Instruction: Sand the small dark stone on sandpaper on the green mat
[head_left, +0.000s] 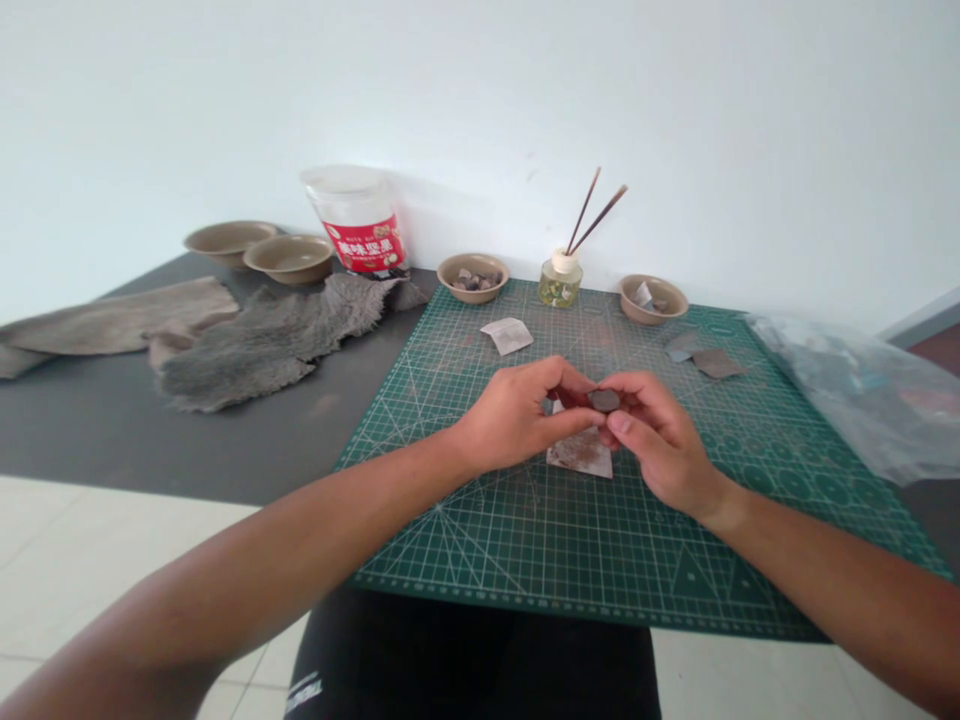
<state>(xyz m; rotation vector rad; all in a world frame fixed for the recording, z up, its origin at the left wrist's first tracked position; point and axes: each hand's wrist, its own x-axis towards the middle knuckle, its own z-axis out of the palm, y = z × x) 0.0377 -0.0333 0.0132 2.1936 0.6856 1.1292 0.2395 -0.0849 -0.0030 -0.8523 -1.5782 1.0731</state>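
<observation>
A small dark, roundish flat piece (604,401) is pinched between my two hands above the green cutting mat (480,540). My left hand (525,412) grips its left side with thumb and fingers. On its right side, the thumb and fingertips of my right hand (661,438) close on the same piece. Beneath the hands lies a pale square of paper (581,456) with reddish-brown smears, partly hidden by the left fingers. Another pale sheet (508,336) rests farther back, its edge curled.
Bowls with small pieces (473,279) (652,300) flank a reed diffuser (561,279). Dark sheets (718,363) and a plastic bag (847,390) lie right. Left are grey cloths (262,345), two bowls (291,260) and a red-labelled tub (360,222).
</observation>
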